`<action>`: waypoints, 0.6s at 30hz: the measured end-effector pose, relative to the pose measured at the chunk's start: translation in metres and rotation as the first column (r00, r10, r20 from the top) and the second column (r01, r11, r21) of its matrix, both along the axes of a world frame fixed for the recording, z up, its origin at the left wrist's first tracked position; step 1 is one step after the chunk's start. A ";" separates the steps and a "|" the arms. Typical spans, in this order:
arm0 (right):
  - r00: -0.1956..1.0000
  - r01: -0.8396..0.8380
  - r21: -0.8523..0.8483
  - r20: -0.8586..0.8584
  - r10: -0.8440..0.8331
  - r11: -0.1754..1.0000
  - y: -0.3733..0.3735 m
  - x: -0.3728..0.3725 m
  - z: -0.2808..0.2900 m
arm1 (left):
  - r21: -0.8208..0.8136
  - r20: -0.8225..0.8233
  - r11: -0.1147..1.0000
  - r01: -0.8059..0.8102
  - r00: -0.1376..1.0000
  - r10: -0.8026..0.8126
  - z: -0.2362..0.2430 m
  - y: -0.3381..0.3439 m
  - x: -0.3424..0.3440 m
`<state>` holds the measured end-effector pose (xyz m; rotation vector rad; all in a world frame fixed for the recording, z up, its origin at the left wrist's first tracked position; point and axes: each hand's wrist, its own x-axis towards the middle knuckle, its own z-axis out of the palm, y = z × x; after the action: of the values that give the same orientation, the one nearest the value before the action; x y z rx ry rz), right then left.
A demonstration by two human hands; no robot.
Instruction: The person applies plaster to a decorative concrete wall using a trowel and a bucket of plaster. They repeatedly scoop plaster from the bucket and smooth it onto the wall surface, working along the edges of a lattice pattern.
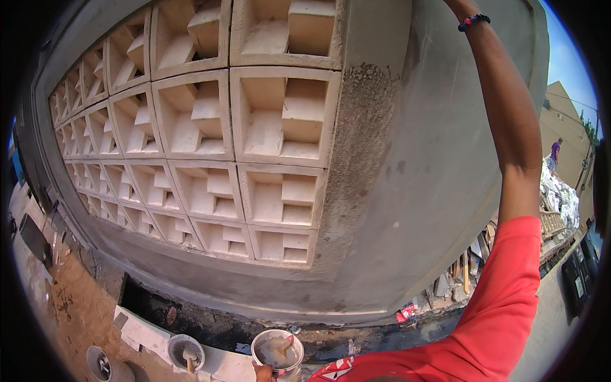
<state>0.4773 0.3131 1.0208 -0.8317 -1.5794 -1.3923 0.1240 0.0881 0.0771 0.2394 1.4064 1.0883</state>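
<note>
My left hand (263,370) grips the side of a white bucket (293,367) at the bottom centre, which holds grey wet material and a pale object half in it. My right arm, in a red sleeve with a beaded band at the wrist, reaches up along the smooth grey plaster wall (439,146); the hand itself is cut off by the top edge. Left of that plaster stands a wall of pale patterned breeze blocks (283,137), with a strip of rough render (356,127) between.
A dark wet drain (146,299) runs along the wall's foot beside a pale ledge (223,366) with another bucket (176,351). A container (97,363) stands on sandy ground. Planks and rubble (461,270), white sacks (560,197) and a distant person in purple (554,153) are at right.
</note>
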 end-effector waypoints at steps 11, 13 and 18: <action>0.910 -0.088 -0.409 0.337 0.240 0.908 -0.004 0.022 -0.295 | 0.045 -0.039 0.997 -0.069 0.997 0.071 -0.102 -0.006 -0.005; 0.925 -0.215 -0.304 0.241 0.293 0.928 -0.014 0.020 -0.247 | 0.071 -0.091 0.997 -0.030 0.995 0.037 -0.111 -0.008 -0.010; 0.954 -0.289 0.140 0.127 0.272 0.947 -0.010 0.015 -0.065 | 0.149 -0.127 0.988 0.036 0.992 -0.017 -0.113 -0.022 -0.007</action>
<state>0.4922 0.3035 0.9563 -0.4242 -1.5747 -1.3487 0.1166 0.0659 -0.0358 0.4419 1.4291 1.1762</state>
